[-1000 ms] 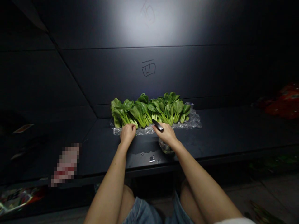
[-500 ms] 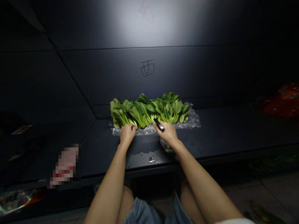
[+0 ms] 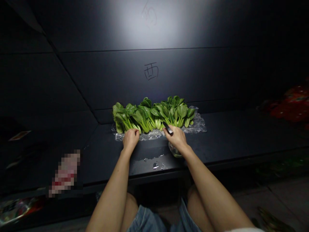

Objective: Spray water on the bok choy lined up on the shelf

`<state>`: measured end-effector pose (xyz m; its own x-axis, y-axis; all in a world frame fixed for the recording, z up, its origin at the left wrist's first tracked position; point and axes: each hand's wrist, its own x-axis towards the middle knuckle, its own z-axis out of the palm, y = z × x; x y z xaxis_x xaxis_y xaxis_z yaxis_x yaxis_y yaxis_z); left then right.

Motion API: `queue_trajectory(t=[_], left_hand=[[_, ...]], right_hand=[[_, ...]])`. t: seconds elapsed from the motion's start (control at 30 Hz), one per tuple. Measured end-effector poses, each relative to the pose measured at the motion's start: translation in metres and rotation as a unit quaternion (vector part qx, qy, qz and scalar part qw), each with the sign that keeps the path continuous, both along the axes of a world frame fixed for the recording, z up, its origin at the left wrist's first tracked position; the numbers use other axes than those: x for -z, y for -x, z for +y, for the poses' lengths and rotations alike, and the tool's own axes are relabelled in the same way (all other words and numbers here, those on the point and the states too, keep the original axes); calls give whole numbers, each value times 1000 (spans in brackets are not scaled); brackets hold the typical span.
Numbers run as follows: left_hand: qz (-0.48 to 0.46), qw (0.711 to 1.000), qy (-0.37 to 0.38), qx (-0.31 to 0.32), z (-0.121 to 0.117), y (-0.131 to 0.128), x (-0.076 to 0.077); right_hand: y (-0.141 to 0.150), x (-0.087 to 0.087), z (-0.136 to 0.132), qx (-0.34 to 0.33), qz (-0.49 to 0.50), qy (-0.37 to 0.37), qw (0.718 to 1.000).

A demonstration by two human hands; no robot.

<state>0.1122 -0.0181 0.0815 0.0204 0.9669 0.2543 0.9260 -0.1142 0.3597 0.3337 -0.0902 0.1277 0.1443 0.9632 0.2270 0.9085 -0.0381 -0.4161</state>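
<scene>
A row of green bok choy (image 3: 145, 119) lies along a crumpled sheet of clear plastic (image 3: 199, 124) on the dark shelf, its leaves against the back wall. At the row's front left edge is my left hand (image 3: 130, 138), its fingers curled closed by the pale stems. Whether anything is pinched in them is hidden. My right hand (image 3: 178, 138) grips a spray bottle (image 3: 175, 151), whose black head points at the greens and whose clear body shows below the wrist. Most of the bottle is covered by the hand.
Water drops (image 3: 155, 166) wet the dark shelf (image 3: 227, 138) near its front edge. A red bundle (image 3: 291, 104) is at the far right, and a shiny package (image 3: 18, 207) at lower left. A blurred-out patch (image 3: 66, 174) covers something on the left.
My right hand has shifted a little to the right with the spray bottle, showing more pale stems. My left hand stays in the same place by the greens.
</scene>
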Motion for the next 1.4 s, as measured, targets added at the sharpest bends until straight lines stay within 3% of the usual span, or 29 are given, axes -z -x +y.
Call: queue_trajectory(t=[1.4], left_hand=[[38,998,-42,12,-1,-11,2]], right_hand=[[-32,-2,3,91,41,-63,993]])
